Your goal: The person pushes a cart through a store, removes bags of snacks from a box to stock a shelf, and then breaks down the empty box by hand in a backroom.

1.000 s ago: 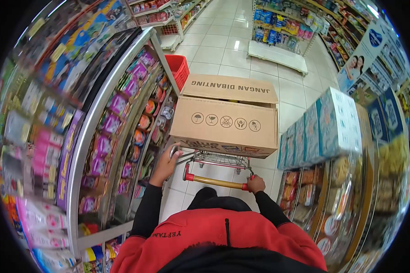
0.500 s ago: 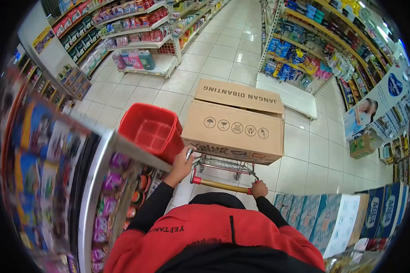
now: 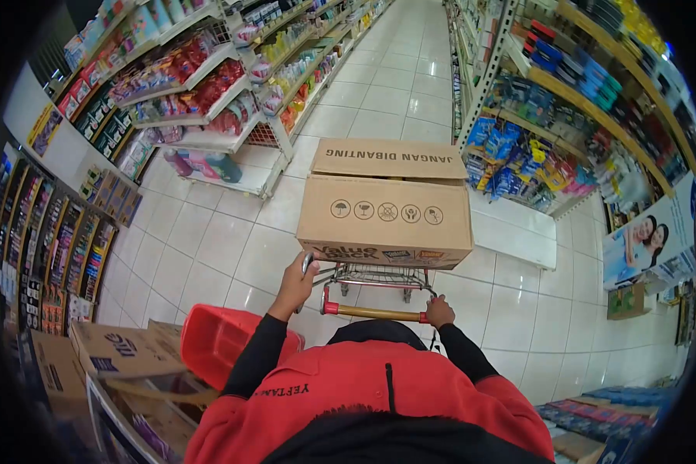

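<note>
A large cardboard box (image 3: 387, 216) with its top flap raised lies across a metal shopping cart (image 3: 373, 274). At the box's near left corner, my left hand (image 3: 295, 282) is closed round the cart's metal side frame, above the left end of the handle. My right hand (image 3: 439, 311) grips the right end of the cart's yellow and red handle (image 3: 375, 312). Beside my left forearm stands a red plastic bin (image 3: 213, 340), partly hidden by my sleeve.
An aisle of white floor tiles (image 3: 387, 77) runs ahead between stocked shelves (image 3: 185, 77) on the left and a rack (image 3: 518, 147) on the right. A low white shelf base (image 3: 516, 232) juts out at the right. Cartons (image 3: 127, 348) stand at the lower left.
The cart and box have advanced toward the aisle with both hands still on the cart. The red bin has slipped back to my left side, and the shelves ahead look closer.
</note>
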A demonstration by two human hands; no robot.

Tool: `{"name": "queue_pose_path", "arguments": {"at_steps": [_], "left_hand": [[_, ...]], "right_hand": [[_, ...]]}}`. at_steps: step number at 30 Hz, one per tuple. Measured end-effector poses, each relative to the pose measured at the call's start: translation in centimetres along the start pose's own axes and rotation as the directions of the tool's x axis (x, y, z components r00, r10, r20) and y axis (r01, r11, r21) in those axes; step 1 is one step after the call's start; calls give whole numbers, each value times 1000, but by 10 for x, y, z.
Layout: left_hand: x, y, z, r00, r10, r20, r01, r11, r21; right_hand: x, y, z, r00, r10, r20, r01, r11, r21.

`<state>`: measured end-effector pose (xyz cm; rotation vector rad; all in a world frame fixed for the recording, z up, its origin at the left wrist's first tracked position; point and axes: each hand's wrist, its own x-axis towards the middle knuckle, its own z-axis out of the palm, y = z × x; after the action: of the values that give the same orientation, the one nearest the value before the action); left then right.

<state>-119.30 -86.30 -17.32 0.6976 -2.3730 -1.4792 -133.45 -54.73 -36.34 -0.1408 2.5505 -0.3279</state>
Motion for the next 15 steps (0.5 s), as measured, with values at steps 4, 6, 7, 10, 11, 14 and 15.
{"name": "queue_pose_path", "arguments": {"at_steps": [4, 6, 7, 10, 11, 14, 15], "left_hand": [[133, -1, -6, 998, 54, -37, -48, 990, 129], [203, 0, -4, 997, 52, -60, -43, 990, 135], [243, -3, -5, 996, 64, -65, -55, 989, 137], [353, -14, -1, 994, 82, -72, -68, 981, 183], [392, -14, 0, 992, 101, -69, -86, 977, 193], [504, -8, 8, 993, 98, -73, -83, 980, 181], [542, -6, 14, 993, 100, -65, -88, 982, 170]], "right_hand": [[110, -66, -50, 995, -62, 84, 68, 996, -64], [164, -97, -71, 993, -66, 96, 71, 996, -51], [195, -114, -81, 996, -61, 63, 62, 998, -28], [281, -157, -107, 998, -50, 22, 49, 998, 28], [313, -174, -119, 998, -52, 24, 51, 998, 48], [399, -221, -167, 999, -35, 40, 33, 999, 34], [431, -234, -183, 998, -28, 54, 27, 999, 25]]}}
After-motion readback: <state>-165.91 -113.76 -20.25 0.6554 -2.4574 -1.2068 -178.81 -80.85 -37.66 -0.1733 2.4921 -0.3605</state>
